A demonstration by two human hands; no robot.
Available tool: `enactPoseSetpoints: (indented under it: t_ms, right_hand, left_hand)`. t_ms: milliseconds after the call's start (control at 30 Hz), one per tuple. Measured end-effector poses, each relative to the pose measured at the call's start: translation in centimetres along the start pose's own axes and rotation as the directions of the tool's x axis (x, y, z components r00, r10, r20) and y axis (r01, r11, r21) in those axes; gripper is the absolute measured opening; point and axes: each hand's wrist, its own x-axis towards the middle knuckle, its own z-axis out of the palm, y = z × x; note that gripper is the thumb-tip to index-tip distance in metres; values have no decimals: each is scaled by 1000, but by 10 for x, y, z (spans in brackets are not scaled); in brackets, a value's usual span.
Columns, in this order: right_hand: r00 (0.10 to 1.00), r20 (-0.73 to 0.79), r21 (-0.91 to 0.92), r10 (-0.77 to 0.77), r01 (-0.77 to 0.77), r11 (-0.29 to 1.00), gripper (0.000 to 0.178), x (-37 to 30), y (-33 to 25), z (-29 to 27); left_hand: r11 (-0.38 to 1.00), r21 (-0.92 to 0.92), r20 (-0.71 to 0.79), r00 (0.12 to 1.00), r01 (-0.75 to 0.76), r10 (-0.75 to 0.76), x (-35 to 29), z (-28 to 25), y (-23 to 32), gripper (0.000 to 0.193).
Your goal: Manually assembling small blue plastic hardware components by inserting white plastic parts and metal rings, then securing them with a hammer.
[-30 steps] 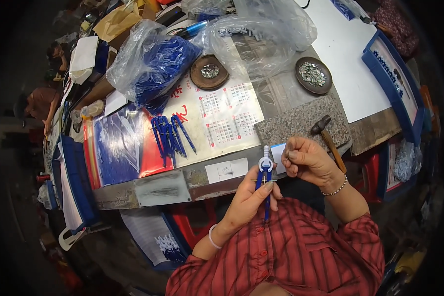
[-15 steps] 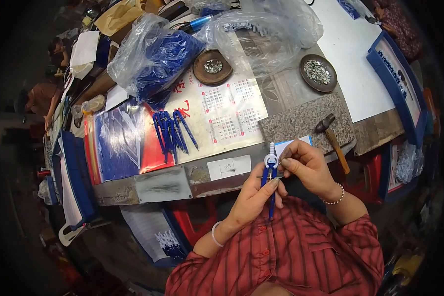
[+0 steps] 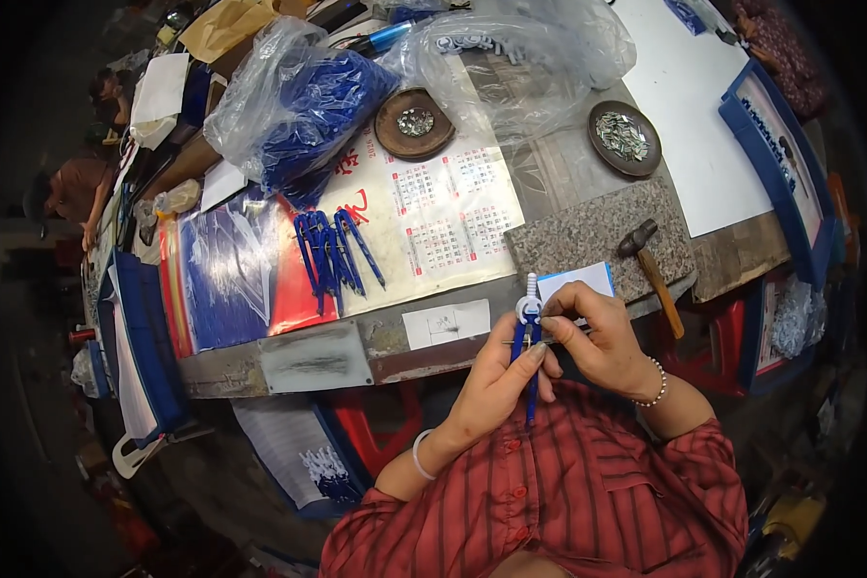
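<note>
My left hand [image 3: 499, 374] is closed round a blue drawing compass [image 3: 531, 387], which stands nearly upright with its ribbed white head at the top and its legs pointing toward my shirt. Close by the compass's white hinge, my right hand [image 3: 592, 332] has thumb and forefinger pinched together. Whatever lies between those fingertips is too small or hidden to make out. Several more blue compasses [image 3: 329, 258] lie in a bunch on the calendar sheet [image 3: 467, 207] to the left.
A wooden-handled hammer [image 3: 657, 279] rests on a speckled stone slab [image 3: 588, 236]. Two round dishes hold small metal parts: a left dish [image 3: 395, 143] and a right dish [image 3: 645, 166]. Plastic bags [image 3: 308, 116] of blue and white pieces lie behind. Blue trays [image 3: 780, 183] stand at the sides.
My right fingers have shifted slightly and stay pinched beside the compass head. My left hand keeps its hold. The whole view has moved a little.
</note>
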Motion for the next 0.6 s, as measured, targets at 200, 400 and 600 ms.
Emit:
enactPoseSetpoints:
  t_ms: [200, 400, 600]
  right_hand:
    - [955, 3, -408, -298, 273, 871, 16, -4, 6, 10]
    - [928, 20, -476, -373, 337, 813, 19, -8, 18, 17]
    - [980, -67, 378, 188, -150, 914, 30, -21, 5, -3]
  left_hand:
    - [997, 74, -43, 998, -38, 41, 3, 0, -5, 29]
    - [951, 308, -74, 997, -14, 38, 4, -1, -13, 32]
    - [995, 99, 79, 997, -10, 3, 5, 8, -10, 37]
